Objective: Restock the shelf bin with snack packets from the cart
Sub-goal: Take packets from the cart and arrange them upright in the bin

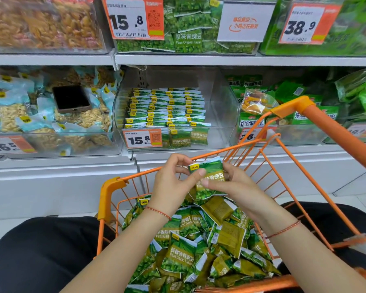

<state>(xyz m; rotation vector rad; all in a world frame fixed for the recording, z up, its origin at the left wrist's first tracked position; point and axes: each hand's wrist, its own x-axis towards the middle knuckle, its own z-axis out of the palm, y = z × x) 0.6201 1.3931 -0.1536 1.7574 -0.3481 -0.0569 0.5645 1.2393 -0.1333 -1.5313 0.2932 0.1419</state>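
Both hands over the orange cart (112, 187). Left hand (173, 182) and right hand (237, 187) pinch one green snack packet (209, 178) between them, each grip curled on an edge, thumbs on its front. Loose packets (199, 246) heaped in cart below. Shelf bin (220, 106) ahead holds neat rows, right part bare

Body on view | left hand (173, 182): bare, forearm unsleeved; thin red string bracelet (158, 212) round the wrist | right hand (237, 187): bare too, no sleeve; matching red string bracelet (283, 230) | legs: black trousers (40, 250) over both knees; nothing else worn shows
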